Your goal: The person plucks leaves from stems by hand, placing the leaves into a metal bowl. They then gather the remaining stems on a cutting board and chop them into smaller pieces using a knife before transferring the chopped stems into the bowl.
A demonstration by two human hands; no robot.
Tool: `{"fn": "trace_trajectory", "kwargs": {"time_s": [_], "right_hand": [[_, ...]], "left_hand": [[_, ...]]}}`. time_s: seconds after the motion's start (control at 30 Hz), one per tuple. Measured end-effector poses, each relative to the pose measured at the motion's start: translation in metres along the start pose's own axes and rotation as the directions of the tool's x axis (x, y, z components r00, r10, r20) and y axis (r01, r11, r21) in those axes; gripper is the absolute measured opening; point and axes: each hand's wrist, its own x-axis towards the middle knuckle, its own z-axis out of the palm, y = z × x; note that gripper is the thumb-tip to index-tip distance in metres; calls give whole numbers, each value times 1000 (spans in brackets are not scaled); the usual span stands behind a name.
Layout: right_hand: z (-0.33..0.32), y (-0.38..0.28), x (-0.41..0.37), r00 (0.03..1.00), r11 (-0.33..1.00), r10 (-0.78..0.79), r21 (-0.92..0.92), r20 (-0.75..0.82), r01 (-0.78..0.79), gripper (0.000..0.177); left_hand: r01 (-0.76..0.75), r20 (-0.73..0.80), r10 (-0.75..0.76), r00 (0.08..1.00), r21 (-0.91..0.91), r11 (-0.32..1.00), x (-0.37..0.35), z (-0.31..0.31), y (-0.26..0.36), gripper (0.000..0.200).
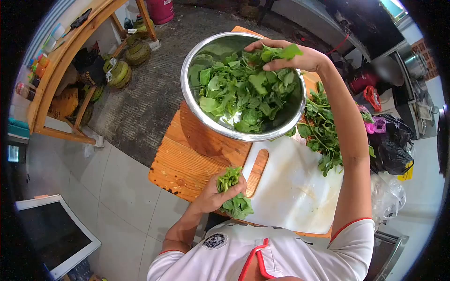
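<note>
My left hand point(218, 191) is closed around a bunch of leafy greens point(236, 206), cut stems pointing up and leaves hanging below, near the table's front edge. My right hand point(300, 57) reaches over the far right rim of a large steel bowl point(193, 104), fingers curled about some green leaves. Loose leafy greens point(234, 89) fill much of the bowl, which rests on the wooden table. Right of the bowl lies a pile of uncut greens with stems point(323, 129), partly behind my right forearm. A white cutting board point(295, 182) lies in front of me.
The wooden table point(187, 150) carries the bowl and board. To its right are a black plastic bag point(393, 140) and a clear plastic bag point(386, 194). Green gas cylinders point(119, 75) stand by a wooden shelf point(70, 51) at left. A white-framed screen point(56, 234) is at lower left.
</note>
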Motion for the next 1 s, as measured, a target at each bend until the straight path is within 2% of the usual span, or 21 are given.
{"fn": "trace_trajectory", "kwargs": {"time_s": [0.1,0.13,0.23,0.27,0.37,0.47,0.57,0.67,0.7,0.77,0.8,0.87,0.93,0.97,1.0], "right_hand": [[-2,15,2,998,976,-12,-217,-69,-4,57],[-5,30,4,990,970,-26,-244,-142,-9,57],[-6,13,-2,988,990,89,-95,-129,-102,55],[-4,12,-3,990,994,79,88,-117,-69,48],[-5,18,-4,984,998,38,50,-175,-29,42],[-5,14,-7,989,998,4,-59,-146,-13,37],[3,1,-13,974,996,-5,-88,-228,-15,33],[9,6,-13,917,958,-106,-288,-384,-9,28],[12,6,-13,910,891,-161,-453,-382,-32,26],[26,1,-14,899,676,-267,-732,-347,-81,24],[41,-16,-14,889,715,-249,-692,-385,-99,20],[68,-25,-9,895,721,-376,-683,-240,120,18],[93,-28,1,963,934,-270,-244,-5,261,21],[102,-35,2,972,955,-213,-189,104,229,18],[109,-27,8,972,944,-191,-247,139,220,22]], "left_hand": [[4,4,-4,1000,-11,1000,0,1,2,14],[10,4,-10,1000,-11,1000,0,1,3,13],[11,-11,-11,1000,-12,1000,0,1,1,13],[9,-6,-9,1000,-9,1000,0,1,0,13],[4,2,-5,1000,2,1000,1,0,-1,13],[7,4,-7,1000,19,1000,1,0,0,13],[6,3,-6,1000,25,1000,1,1,1,14],[6,6,-6,1000,18,1000,1,2,3,14],[4,7,-5,1000,23,1000,2,2,3,15],[9,5,-9,1000,24,1000,2,3,4,15],[16,1,-16,1000,22,1000,2,3,5,15],[27,-10,-27,1000,21,999,2,3,4,14],[36,-20,-35,999,26,999,1,4,3,14],[32,-22,-31,999,17,999,1,4,2,14],[24,-26,-24,999,9,1000,2,4,0,14]]}}
